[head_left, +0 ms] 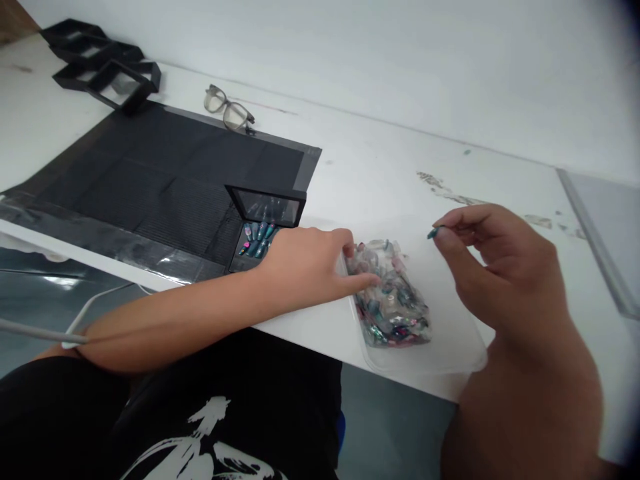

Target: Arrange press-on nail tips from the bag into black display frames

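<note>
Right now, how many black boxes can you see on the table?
4, possibly more. One open box holding nails sits beside the left hand. About three empty ones cluster at the far left corner; overlap makes that count uncertain.

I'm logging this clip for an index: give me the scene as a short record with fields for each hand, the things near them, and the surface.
left hand: fingers resting on a clear bag of nail tips
right hand: raised above the table, pinching one teal nail tip
bag: lies in a clear tray at the table edge
box: open black box holding teal nail tips, beside the left hand
mat: black mat under the box
far side: glasses, empty black boxes
surface: white table
</note>
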The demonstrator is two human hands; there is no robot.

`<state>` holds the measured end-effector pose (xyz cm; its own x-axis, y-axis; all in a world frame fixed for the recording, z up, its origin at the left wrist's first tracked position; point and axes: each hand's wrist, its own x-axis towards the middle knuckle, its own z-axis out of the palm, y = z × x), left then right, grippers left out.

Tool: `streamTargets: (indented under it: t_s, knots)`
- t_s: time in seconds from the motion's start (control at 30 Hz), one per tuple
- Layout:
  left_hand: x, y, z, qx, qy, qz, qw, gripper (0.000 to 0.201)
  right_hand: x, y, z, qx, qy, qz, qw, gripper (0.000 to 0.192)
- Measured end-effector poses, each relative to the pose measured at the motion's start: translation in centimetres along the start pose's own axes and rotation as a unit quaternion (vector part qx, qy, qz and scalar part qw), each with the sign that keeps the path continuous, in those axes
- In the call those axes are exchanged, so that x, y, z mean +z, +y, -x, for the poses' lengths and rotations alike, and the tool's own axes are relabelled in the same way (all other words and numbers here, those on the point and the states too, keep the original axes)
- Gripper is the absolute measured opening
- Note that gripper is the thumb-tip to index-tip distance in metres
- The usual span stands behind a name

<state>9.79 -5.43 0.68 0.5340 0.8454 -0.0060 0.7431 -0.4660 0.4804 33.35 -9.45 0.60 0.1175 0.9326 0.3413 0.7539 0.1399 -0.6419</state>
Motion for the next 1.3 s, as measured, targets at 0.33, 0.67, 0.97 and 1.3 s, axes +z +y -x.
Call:
streamTargets:
  t_s: [0.33,0.67,0.97,1.3]
  knots:
    - [-0.2,0.1,0.6,0.186,0.205,0.084,0.957,0.045,0.1,-3.0,0.9,-0.058,0.009,-0.263,0.963,0.010]
    - [0.0,-0.4,0.7,0.332,0.245,0.147,0.899,0.022,0.6,-3.9,2.1,-0.054,-0.157,-0.369,0.914,0.016]
    - [-0.5,0.1,0.8,0.318,0.282,0.174,0.888,0.023,0.2,-4.1,1.7,-0.086,-0.219,-0.282,0.930,0.022]
    - [-0.1,0.2,1.7,0.229,0.331,0.264,0.877,0.023,0.7,-3.8,1.0,0.062,-0.330,-0.117,0.935,0.032]
